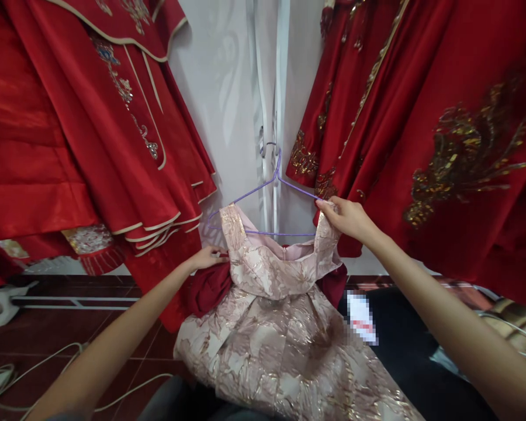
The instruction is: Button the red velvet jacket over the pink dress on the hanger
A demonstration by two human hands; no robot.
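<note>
A pink-and-gold brocade dress (267,333) hangs by its wide straps from a purple wire hanger (254,192). The hanger's hook is up by a white metal upright. My right hand (348,219) pinches the right strap against the hanger's sloping arm, thumb on top. Lower down, at the left armhole, my left hand (208,257) closes on the dress's side edge; its fingertips are partly hidden. Dark red cloth (210,287) shows behind the bodice on both sides. The pink lining is visible at the neckline.
Red embroidered garments hang at left (127,134) and right (390,140). A white rail (79,302) runs low at the left. Pale cables (135,380) lie on the dark tiled floor (114,345). A dark item (398,327) lies at right under my forearm.
</note>
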